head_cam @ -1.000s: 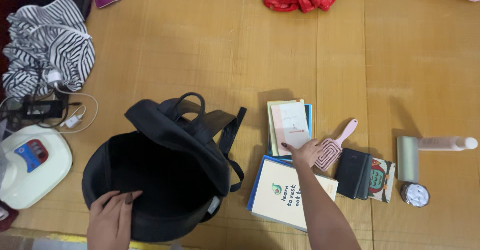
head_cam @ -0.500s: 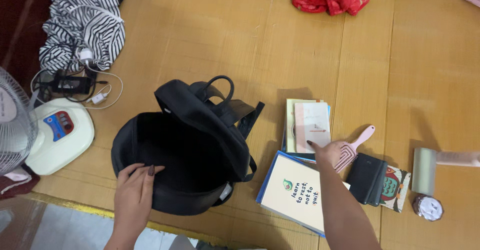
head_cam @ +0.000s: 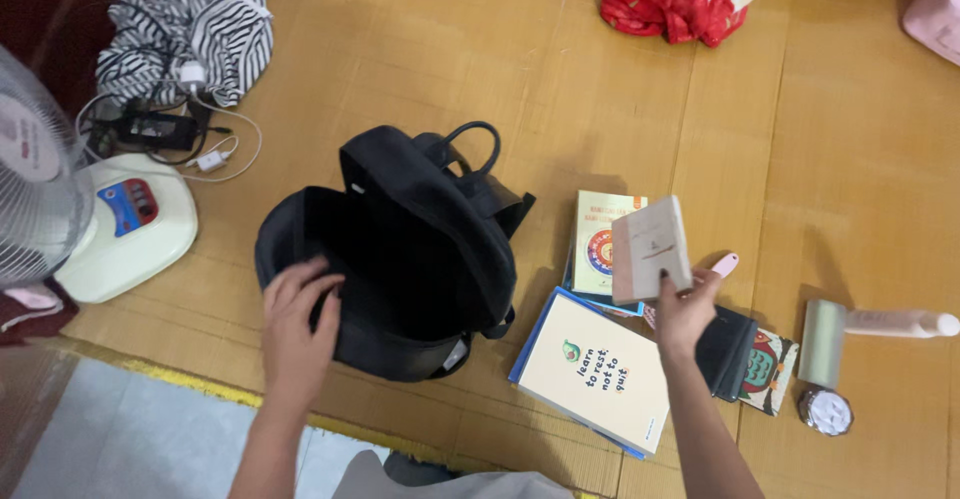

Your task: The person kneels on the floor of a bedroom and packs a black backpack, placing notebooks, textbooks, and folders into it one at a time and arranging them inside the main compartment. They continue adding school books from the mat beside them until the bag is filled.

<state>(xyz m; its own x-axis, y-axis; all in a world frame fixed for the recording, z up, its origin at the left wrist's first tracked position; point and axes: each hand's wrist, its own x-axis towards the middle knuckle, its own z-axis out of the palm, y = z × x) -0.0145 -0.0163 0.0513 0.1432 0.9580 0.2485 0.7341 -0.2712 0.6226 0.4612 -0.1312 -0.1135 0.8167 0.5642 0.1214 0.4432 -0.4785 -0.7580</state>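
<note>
The right hand has its grip around a small pale booklet, tilted above the stacked books. The left hand, fingers spread loose, rests on the open black backpack on the wooden floor.

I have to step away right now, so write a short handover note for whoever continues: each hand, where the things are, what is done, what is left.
Left hand: open, resting on the rim of the open black backpack.
Right hand: holds a small pale book lifted above the floor.
Still on the floor: green-covered book, cream notebook, dark pouch, owl-print pouch, pink hairbrush tip, bottle.
Done: one book picked up. Left: nothing can be seen inside the backpack; the rest lies outside.
</note>
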